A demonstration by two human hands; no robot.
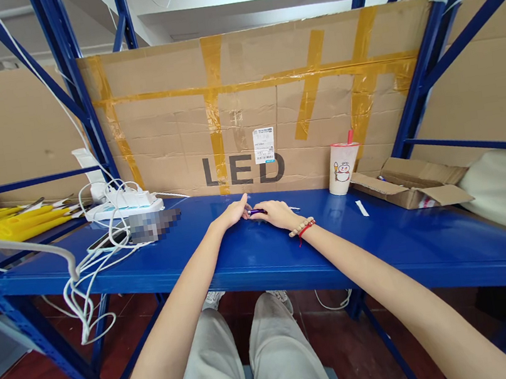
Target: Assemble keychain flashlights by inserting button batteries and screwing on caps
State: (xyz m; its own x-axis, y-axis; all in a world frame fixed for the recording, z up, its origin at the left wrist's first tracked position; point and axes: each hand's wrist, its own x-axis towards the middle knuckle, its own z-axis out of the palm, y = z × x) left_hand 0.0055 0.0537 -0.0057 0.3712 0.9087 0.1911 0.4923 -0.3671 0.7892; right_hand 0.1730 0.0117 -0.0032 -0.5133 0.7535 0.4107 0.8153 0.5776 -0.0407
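Note:
My left hand (233,212) and my right hand (276,214) meet over the middle of the blue shelf top (252,246). Between their fingertips is a small, slim, dark purple pen (257,211), lying roughly sideways. The fingers of my right hand are closed around it. At its left end my left fingers are bent together, with the thumb raised; how they grip is partly hidden. A thin white piece (294,208) shows behind my right hand; I cannot tell whether it joins the pen. A beaded bracelet (302,227) with red cord circles my right wrist.
A paper cup (343,168) with a red straw stands at the back right, near a white strip (362,208) and an opened cardboard box (398,190). At left are tangled white cables (97,260), a power strip (131,198) and yellow-handled tools (29,219). Taped cardboard (168,132) walls off the back.

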